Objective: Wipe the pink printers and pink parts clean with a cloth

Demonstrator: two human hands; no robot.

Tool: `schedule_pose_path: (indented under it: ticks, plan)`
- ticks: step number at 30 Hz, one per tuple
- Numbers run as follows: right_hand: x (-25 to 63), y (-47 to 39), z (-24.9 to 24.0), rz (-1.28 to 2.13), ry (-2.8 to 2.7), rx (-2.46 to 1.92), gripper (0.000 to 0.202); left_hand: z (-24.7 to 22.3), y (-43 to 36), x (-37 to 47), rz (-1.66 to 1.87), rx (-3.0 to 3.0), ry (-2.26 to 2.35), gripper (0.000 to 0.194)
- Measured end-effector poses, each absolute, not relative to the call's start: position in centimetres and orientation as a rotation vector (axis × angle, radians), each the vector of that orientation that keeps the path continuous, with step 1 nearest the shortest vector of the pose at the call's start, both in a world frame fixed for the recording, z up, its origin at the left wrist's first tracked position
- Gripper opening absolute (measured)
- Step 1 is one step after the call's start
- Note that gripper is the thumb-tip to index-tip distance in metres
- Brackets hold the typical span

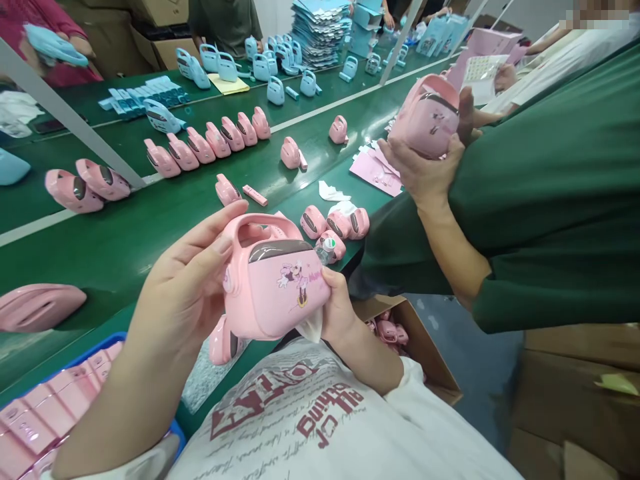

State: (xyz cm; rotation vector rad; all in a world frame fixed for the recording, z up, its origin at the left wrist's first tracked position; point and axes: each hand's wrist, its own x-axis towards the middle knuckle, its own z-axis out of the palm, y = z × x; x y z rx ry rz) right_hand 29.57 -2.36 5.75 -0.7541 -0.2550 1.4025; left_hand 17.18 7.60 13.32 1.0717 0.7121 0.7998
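I hold a pink handled device (285, 293) in front of my chest, its dark window and printed cartoon mouse turned toward me. My left hand (187, 273) grips its left side by the handle, with thumb and fingers around the edge. The right end is pinched by my right hand (340, 307), whose other fingers are hidden behind it. A white cloth or tissue (313, 328) hangs below the device beside my right hand. Just under it, at the lower left, sits another pink device (220, 341). A small clear bottle with a green-marked cap (329, 245) stands behind its right end.
A green conveyor belt (185, 200) carries rows of pink devices (215, 141); blue ones (227, 67) stand beyond. At lower left is a blue crate (177, 433) of pink parts. A co-worker's hands (425, 167) hold a similar device at right. A cardboard box (435, 360) stands below.
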Motion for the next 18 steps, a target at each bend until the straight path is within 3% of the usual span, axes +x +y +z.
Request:
schedule_pose_path:
  ticks: [9,18]
  plan:
    - [29.0,-2.5,6.1,1.503,-0.122,-0.709,0.047,13.0,7.2,17.3,0.833,0.971,0.693,0.037]
    - [29.3,-2.6,5.8,1.403,-0.367,-0.757,0.051,12.8,6.3,16.6,0.903,1.060,0.643,0.041]
